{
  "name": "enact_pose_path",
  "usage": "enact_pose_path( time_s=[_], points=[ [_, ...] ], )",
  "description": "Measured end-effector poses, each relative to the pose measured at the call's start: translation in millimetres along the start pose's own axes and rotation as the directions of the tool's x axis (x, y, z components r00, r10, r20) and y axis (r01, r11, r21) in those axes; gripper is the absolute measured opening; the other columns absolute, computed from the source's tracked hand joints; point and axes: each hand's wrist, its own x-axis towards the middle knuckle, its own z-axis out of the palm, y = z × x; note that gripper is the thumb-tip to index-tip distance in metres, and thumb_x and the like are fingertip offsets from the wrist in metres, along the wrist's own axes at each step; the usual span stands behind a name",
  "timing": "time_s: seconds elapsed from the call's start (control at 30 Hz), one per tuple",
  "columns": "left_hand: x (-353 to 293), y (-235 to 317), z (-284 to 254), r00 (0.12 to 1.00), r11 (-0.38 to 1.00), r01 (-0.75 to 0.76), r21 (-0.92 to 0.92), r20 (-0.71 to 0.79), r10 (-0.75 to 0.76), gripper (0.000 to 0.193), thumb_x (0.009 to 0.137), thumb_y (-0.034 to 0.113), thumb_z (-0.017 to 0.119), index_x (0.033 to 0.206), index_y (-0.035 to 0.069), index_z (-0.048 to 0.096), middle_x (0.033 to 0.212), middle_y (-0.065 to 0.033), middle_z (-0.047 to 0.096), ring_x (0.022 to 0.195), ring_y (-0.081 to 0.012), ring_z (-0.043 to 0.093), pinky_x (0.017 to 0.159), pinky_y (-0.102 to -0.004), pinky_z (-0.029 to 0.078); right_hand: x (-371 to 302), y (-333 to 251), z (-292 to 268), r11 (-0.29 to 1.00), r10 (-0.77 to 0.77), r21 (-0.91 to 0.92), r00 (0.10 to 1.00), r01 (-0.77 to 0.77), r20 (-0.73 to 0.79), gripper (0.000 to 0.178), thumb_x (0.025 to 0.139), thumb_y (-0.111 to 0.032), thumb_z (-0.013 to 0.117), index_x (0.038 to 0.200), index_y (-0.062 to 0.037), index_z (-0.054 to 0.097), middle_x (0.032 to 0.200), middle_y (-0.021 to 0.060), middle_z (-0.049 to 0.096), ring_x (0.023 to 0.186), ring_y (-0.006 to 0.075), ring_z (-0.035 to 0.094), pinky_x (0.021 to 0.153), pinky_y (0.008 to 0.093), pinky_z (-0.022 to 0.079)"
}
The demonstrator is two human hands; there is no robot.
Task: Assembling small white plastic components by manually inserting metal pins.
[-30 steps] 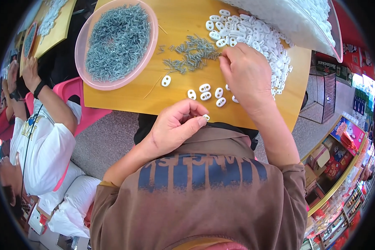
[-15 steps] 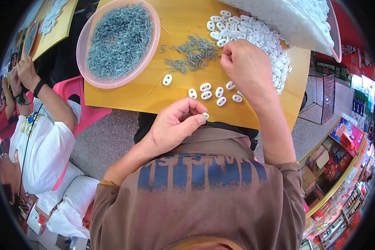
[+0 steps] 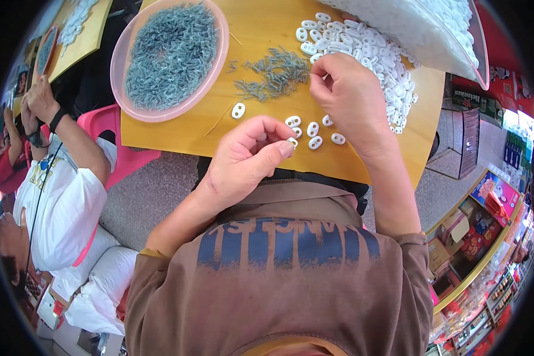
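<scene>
My left hand (image 3: 246, 157) is over the table's near edge, thumb and forefinger pinching a small white two-holed oval piece (image 3: 292, 143). My right hand (image 3: 353, 98) hovers beside a loose heap of small grey screw-like pieces (image 3: 273, 74), its fingertips curled together. Whatever those fingers hold, if anything, is hidden. Between the hands lie several loose white oval pieces (image 3: 315, 143), and one more white oval piece (image 3: 238, 111) sits apart to the left. Behind my right hand spreads a large pile of the same white ovals (image 3: 368, 44).
A pink basin (image 3: 117, 89) full of grey screw-like pieces stands at the table's far left. At the far right, a tilted container (image 3: 421, 44) holds more white pieces. Another person (image 3: 65, 202) sits to the left on a pink chair (image 3: 124, 142). Shelves with goods (image 3: 474, 249) are at right.
My left hand has moved forward over the table with its white oval piece, covering part of the loose ovals. My right hand has shifted slightly left and away from me.
</scene>
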Motion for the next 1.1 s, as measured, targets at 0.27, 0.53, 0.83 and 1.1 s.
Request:
enact_pose_path(
  time_s=[0.27, 0.53, 0.83, 1.1],
  points=[
    [2.7, -0.1, -3.2, 0.999, 0.999, 0.033, 0.003, 0.000, -0.033, 0.014, 0.082, 0.010, 0.053, 0.094, 0.003, 0.050, 0.077, 0.0039, 0.048, 0.062, 0.0003, 0.040, 0.052, -0.0142, 0.034, 2.0, 0.4, 0.3, 0.977, 0.046, 0.208, 0.999, -0.041, -0.018, 0.009, 0.075, -0.001, 0.056, 0.083, 0.0003, 0.054, 0.069, 0.0038, 0.053, 0.058, 0.0091, 0.048, 0.054, 0.0218, 0.041],
    [6.4, 13.8, -0.6, 0.994, 0.996, -0.069, -0.047, -0.090, 0.065, 0.015, 0.081, 0.006, 0.052, 0.094, 0.000, 0.050, 0.076, -0.0058, 0.057, 0.053, -0.0037, 0.042, 0.048, -0.0147, 0.035, -8.8, -17.9, -19.6, 0.595, 0.227, 0.755, 0.959, -0.276, 0.172, 0.011, 0.079, -0.005, 0.056, 0.087, 0.0014, 0.054, 0.073, 0.0028, 0.056, 0.063, 0.0081, 0.051, 0.057, 0.0191, 0.042],
    [7.9, 47.3, 16.2, 0.966, 0.966, -0.251, -0.058, -0.083, 0.246, 0.017, 0.081, 0.008, 0.055, 0.095, -0.001, 0.050, 0.076, -0.0043, 0.057, 0.055, -0.0018, 0.045, 0.047, -0.0142, 0.037, -34.5, -49.4, -37.9, 0.223, 0.180, 0.940, 0.958, -0.259, 0.222, 0.016, 0.080, -0.009, 0.057, 0.092, -0.0005, 0.051, 0.081, 0.0046, 0.056, 0.068, 0.0088, 0.053, 0.060, 0.0195, 0.043],
    [6.7, 44.4, 22.9, 0.960, 0.963, -0.265, -0.046, -0.102, 0.260, 0.018, 0.082, 0.005, 0.051, 0.097, -0.002, 0.047, 0.074, -0.0074, 0.058, 0.055, -0.0038, 0.049, 0.042, -0.0129, 0.035, -37.1, -49.8, -34.5, 0.117, 0.082, 0.980, 0.985, -0.163, 0.154, 0.016, 0.082, -0.008, 0.054, 0.095, -0.0004, 0.050, 0.081, 0.0033, 0.055, 0.068, 0.0060, 0.048, 0.059, 0.0183, 0.040]
  ],
)
